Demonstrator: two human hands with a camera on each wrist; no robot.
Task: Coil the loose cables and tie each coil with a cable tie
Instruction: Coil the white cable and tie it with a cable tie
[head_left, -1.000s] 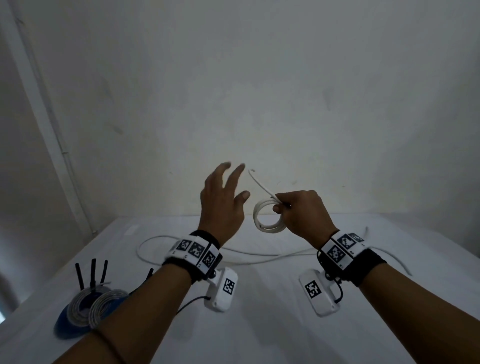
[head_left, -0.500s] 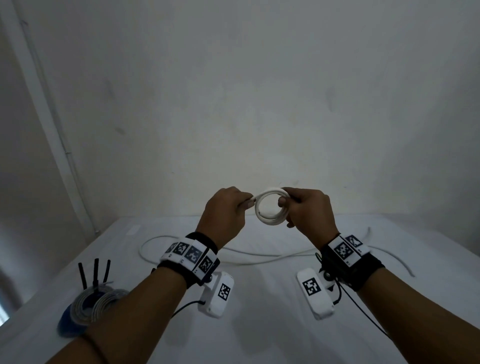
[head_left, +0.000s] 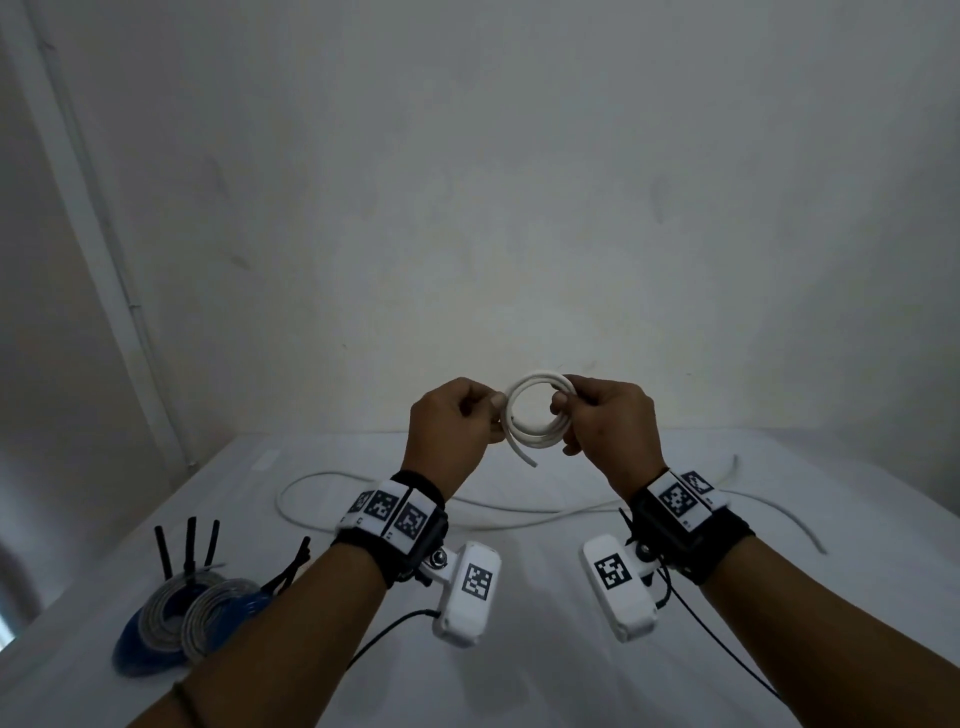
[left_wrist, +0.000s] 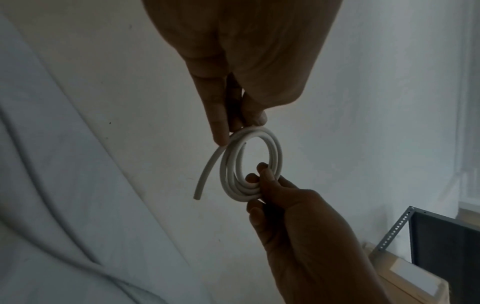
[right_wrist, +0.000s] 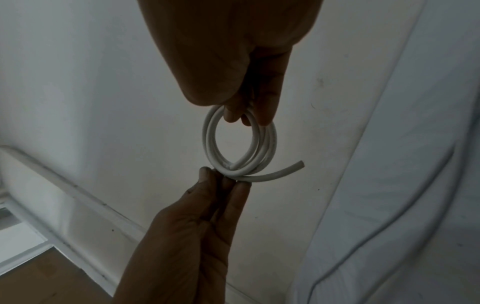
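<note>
White coil (head_left: 536, 415): held above the table (head_left: 519, 623), untied, one end free.
My left hand (head_left: 451, 427): pinches its left rim.
My right hand (head_left: 605, 423): grips its right rim.
Done: tied coils (head_left: 200, 616) at left.
Left: loose cable (head_left: 395, 501), cable ties (head_left: 189, 545).

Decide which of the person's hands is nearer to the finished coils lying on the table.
Left. The left hand is raised on the same side as the finished coils at the table's left edge; the right hand is farther across. Both hands pinch the white coil.
</note>
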